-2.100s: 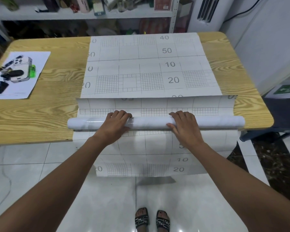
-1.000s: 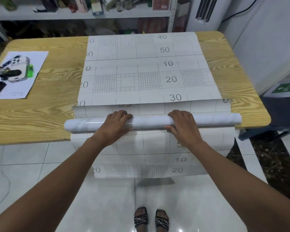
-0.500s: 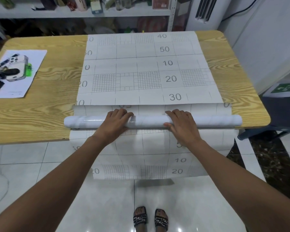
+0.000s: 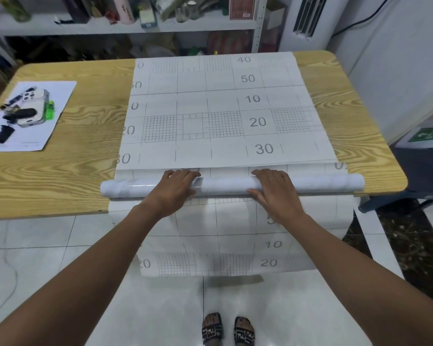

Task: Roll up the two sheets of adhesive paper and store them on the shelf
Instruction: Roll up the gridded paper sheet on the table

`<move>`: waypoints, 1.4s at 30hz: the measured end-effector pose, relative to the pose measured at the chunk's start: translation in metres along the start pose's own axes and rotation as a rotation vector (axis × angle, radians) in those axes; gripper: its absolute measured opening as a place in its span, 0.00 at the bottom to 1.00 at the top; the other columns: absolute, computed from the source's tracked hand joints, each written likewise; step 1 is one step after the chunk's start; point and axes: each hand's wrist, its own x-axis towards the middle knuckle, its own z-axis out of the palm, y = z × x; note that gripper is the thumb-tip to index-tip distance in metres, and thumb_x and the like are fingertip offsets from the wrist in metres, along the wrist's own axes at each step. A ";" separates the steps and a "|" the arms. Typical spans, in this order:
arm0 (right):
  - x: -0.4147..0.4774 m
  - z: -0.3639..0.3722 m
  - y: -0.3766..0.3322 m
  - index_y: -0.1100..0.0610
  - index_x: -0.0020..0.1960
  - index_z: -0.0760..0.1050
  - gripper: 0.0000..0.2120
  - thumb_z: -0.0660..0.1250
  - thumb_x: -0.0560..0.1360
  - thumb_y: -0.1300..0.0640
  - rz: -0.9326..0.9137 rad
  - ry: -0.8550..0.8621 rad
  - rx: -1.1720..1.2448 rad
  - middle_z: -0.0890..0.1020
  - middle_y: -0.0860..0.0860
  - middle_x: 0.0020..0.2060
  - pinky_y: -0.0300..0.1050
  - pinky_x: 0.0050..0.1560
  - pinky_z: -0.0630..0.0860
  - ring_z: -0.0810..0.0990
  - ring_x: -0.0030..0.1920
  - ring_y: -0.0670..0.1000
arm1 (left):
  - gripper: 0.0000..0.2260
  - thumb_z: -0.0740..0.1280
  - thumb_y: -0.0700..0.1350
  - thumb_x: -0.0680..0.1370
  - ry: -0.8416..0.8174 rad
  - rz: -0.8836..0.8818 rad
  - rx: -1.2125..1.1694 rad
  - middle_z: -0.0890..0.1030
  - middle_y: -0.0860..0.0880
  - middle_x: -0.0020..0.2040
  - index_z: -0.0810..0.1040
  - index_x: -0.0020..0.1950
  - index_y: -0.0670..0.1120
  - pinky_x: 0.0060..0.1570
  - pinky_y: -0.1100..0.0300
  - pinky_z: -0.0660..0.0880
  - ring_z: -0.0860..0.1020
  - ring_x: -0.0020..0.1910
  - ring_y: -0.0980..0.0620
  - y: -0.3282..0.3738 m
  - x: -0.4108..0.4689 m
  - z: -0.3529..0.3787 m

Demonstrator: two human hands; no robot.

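The roll (image 4: 223, 184) lies along the near edge of the tabletop (image 4: 60, 171), so its loose tail (image 4: 223, 233) can hang over that edge toward the floor (image 4: 48, 245) and feed up freely. The left hand (image 4: 173, 188) and right hand (image 4: 273, 189) curl over the roll either side of its middle, probably to keep the winding even. The second sheet (image 4: 223, 108) lies flat behind, reaching the far edge, not yet rolled.

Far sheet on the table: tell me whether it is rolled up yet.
No, the far sheet lies flat on the table, grid side up, beyond the roll.
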 end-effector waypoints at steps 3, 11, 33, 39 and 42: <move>-0.002 0.000 0.001 0.59 0.60 0.73 0.25 0.57 0.75 0.41 -0.029 0.008 0.011 0.79 0.53 0.53 0.46 0.59 0.63 0.77 0.52 0.55 | 0.16 0.61 0.43 0.79 -0.006 -0.011 -0.035 0.74 0.45 0.63 0.68 0.66 0.43 0.61 0.52 0.61 0.71 0.60 0.44 0.000 -0.001 0.001; -0.003 0.003 0.003 0.60 0.59 0.73 0.25 0.69 0.70 0.44 -0.092 0.032 0.013 0.77 0.54 0.51 0.49 0.57 0.67 0.76 0.50 0.56 | 0.16 0.55 0.42 0.81 -0.090 -0.047 -0.101 0.73 0.45 0.61 0.63 0.69 0.45 0.59 0.55 0.60 0.69 0.57 0.45 -0.002 0.000 -0.002; 0.005 0.005 0.004 0.58 0.61 0.73 0.23 0.60 0.74 0.43 -0.049 -0.008 -0.036 0.79 0.53 0.50 0.49 0.54 0.69 0.76 0.47 0.55 | 0.25 0.73 0.49 0.70 0.016 0.002 -0.045 0.73 0.46 0.57 0.70 0.64 0.47 0.51 0.55 0.64 0.70 0.52 0.45 -0.005 -0.003 0.005; 0.006 0.003 0.004 0.57 0.57 0.74 0.20 0.58 0.76 0.43 -0.019 -0.011 -0.021 0.79 0.52 0.47 0.49 0.53 0.68 0.75 0.47 0.55 | 0.23 0.72 0.46 0.71 0.010 -0.029 -0.046 0.72 0.47 0.57 0.71 0.64 0.47 0.49 0.55 0.64 0.71 0.52 0.46 -0.005 -0.002 0.007; 0.006 0.003 0.004 0.57 0.56 0.75 0.23 0.52 0.76 0.42 -0.020 -0.022 -0.033 0.79 0.52 0.46 0.46 0.53 0.64 0.75 0.46 0.55 | 0.22 0.72 0.46 0.71 0.012 -0.024 -0.037 0.73 0.46 0.56 0.71 0.63 0.47 0.48 0.55 0.65 0.72 0.50 0.46 -0.005 0.000 0.009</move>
